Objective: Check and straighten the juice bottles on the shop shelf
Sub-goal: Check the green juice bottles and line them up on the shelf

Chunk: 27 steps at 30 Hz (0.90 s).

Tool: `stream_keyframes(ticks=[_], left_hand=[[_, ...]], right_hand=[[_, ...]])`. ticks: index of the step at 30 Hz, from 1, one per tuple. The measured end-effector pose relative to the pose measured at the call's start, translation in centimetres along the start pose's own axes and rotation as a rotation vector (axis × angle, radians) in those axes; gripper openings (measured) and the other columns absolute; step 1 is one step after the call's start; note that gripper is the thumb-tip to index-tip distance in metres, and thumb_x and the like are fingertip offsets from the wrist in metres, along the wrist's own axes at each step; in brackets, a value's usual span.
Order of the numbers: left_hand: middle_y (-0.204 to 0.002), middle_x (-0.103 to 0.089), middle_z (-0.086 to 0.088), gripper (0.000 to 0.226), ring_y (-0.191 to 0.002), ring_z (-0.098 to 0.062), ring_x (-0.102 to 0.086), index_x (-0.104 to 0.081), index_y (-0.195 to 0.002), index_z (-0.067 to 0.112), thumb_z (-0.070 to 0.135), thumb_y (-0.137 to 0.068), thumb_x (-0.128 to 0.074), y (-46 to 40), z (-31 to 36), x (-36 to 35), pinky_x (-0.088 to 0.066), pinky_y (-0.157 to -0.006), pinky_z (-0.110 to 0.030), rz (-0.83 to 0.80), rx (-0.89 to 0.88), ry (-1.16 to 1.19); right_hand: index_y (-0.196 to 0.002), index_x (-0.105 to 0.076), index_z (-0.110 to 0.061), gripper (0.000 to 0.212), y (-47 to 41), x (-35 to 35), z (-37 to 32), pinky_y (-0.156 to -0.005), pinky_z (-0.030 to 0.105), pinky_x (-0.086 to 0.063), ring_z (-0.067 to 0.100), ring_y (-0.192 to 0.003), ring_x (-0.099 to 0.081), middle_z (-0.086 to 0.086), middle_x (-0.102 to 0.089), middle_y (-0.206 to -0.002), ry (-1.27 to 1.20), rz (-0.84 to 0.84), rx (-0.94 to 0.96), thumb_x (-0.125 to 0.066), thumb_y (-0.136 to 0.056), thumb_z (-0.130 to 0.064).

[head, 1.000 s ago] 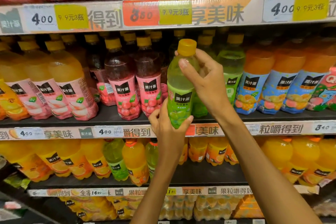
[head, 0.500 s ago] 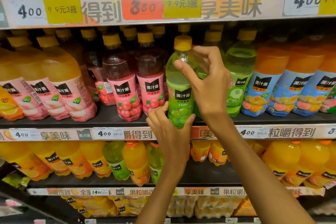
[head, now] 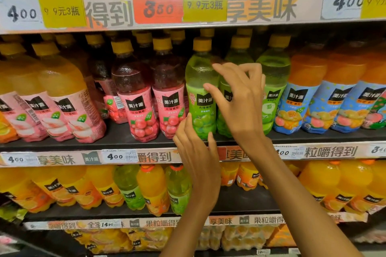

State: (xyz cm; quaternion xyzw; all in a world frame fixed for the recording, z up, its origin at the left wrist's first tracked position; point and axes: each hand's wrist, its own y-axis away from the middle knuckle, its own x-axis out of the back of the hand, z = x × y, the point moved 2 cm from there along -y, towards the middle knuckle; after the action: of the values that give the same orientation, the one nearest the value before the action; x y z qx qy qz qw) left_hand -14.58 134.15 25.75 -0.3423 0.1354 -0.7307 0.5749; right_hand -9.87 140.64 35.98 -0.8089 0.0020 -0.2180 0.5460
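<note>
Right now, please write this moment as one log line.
step: straighten green juice bottle | left hand: at its base | right hand: at its shoulder, fingers loose | bottle: upright on shelf

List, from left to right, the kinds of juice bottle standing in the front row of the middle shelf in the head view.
Pale-pink-label yellow bottles → red grape bottles → green grape bottle at the hands → blue-label orange bottles.
</note>
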Motion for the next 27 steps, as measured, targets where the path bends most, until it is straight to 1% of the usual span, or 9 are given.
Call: stream_keyframes(ticks=[5, 9, 11, 13, 16, 20, 24, 25, 27], left_hand=[[-0.118, -0.056, -0.016, 0.059, -0.108, -0.029, -0.055, -0.053, -0.129, -0.001, 0.011, -0.076, -0.078, -0.7, 0.3, 0.0, -0.049, -0.089, -0.039, -0.018, -0.033, -0.124], [-0.112, -0.058, -0.018, 0.058, -0.103, -0.03, -0.058, -0.055, -0.126, -0.001, 0.014, -0.076, -0.079, -0.9, 0.2, 0.3, -0.051, -0.083, -0.039, -0.034, -0.075, -0.16], [-0.113, -0.058, -0.017, 0.057, -0.104, -0.03, -0.057, -0.054, -0.127, -0.001, 0.015, -0.077, -0.078, -1.1, 0.3, 0.5, -0.051, -0.086, -0.039, -0.031, -0.091, -0.157], [-0.115, -0.057, -0.017, 0.058, -0.107, -0.029, -0.056, -0.051, -0.13, -0.001, 0.013, -0.079, -0.075, -1.1, 0.5, 0.7, -0.05, -0.09, -0.04, -0.036, -0.096, -0.115], [-0.119, -0.054, -0.016, 0.058, -0.108, -0.03, -0.055, -0.045, -0.134, 0.0, 0.012, -0.083, -0.071, -0.8, 0.7, 1.2, -0.049, -0.091, -0.044, -0.054, -0.092, -0.044], [-0.121, -0.052, -0.015, 0.056, -0.109, -0.03, -0.054, -0.044, -0.134, 0.0, 0.007, -0.084, -0.068, -0.2, 1.1, 2.1, -0.047, -0.092, -0.046, -0.054, -0.117, 0.057], [-0.12, -0.049, -0.007, 0.059, -0.111, -0.017, -0.049, -0.043, -0.134, 0.004, 0.008, -0.082, -0.071, 0.2, 1.6, 3.1, -0.044, -0.096, -0.04, -0.14, -0.116, 0.239], [-0.123, -0.048, -0.004, 0.06, -0.114, -0.015, -0.047, -0.042, -0.135, 0.006, 0.011, -0.082, -0.071, 0.3, 1.7, 3.3, -0.043, -0.098, -0.039, -0.19, -0.105, 0.276], [-0.131, -0.045, 0.001, 0.066, -0.124, -0.012, -0.043, -0.039, -0.138, 0.012, 0.019, -0.083, -0.073, 0.7, 1.9, 3.6, -0.039, -0.104, -0.038, -0.306, -0.076, 0.327]], right_hand=[[-0.109, -0.069, -0.005, 0.033, -0.2, -0.1, -0.1, -0.077, 0.032, -0.03, 0.018, -0.093, -0.039, 0.006, -0.07, -0.102, 0.069, 0.007, 0.046, -0.072, -0.082, -0.024], [-0.104, -0.067, -0.001, 0.032, -0.9, 1.1, 0.0, -0.079, 0.03, -0.029, 0.023, -0.099, -0.042, 0.013, -0.067, -0.098, 0.035, 0.153, -0.031, -0.064, -0.089, -0.029], [-0.101, -0.062, 0.003, 0.042, -1.5, 1.7, 0.2, -0.083, 0.034, -0.028, 0.027, -0.106, -0.043, 0.019, -0.062, -0.094, 0.168, 0.208, -0.102, -0.057, -0.092, -0.038], [-0.097, -0.057, 0.006, 0.054, -1.8, 1.7, 0.6, -0.092, 0.042, -0.026, 0.039, -0.108, -0.05, 0.022, -0.058, -0.086, 0.363, 0.119, -0.121, -0.051, -0.093, -0.047], [-0.101, -0.054, 0.007, 0.059, -1.7, 1.2, 0.9, -0.098, 0.047, -0.023, 0.04, -0.104, -0.05, 0.024, -0.059, -0.085, 0.419, -0.031, -0.123, -0.051, -0.092, -0.051], [-0.11, -0.054, 0.01, 0.063, -1.1, 2.2, 0.5, -0.089, 0.038, -0.027, 0.036, -0.104, -0.046, 0.025, -0.057, -0.101, 0.22, 0.108, -0.092, -0.073, -0.079, -0.04], [-0.129, -0.044, 0.001, 0.068, 0.4, 3.2, 0.1, -0.095, 0.017, -0.035, 0.008, -0.106, -0.041, 0.013, -0.049, -0.117, -0.238, -0.039, -0.094, -0.077, -0.077, -0.027], [-0.126, -0.046, 0.0, 0.062, 0.6, 3.5, 0.1, -0.095, 0.019, -0.04, 0.009, -0.105, -0.046, 0.011, -0.051, -0.117, -0.333, -0.089, -0.112, -0.078, -0.078, -0.023], [-0.114, -0.054, 0.002, 0.046, 0.5, 4.3, -0.1, -0.088, 0.034, -0.048, 0.019, -0.098, -0.057, 0.012, -0.06, -0.108, -0.421, -0.127, -0.153, -0.078, -0.079, -0.017]])
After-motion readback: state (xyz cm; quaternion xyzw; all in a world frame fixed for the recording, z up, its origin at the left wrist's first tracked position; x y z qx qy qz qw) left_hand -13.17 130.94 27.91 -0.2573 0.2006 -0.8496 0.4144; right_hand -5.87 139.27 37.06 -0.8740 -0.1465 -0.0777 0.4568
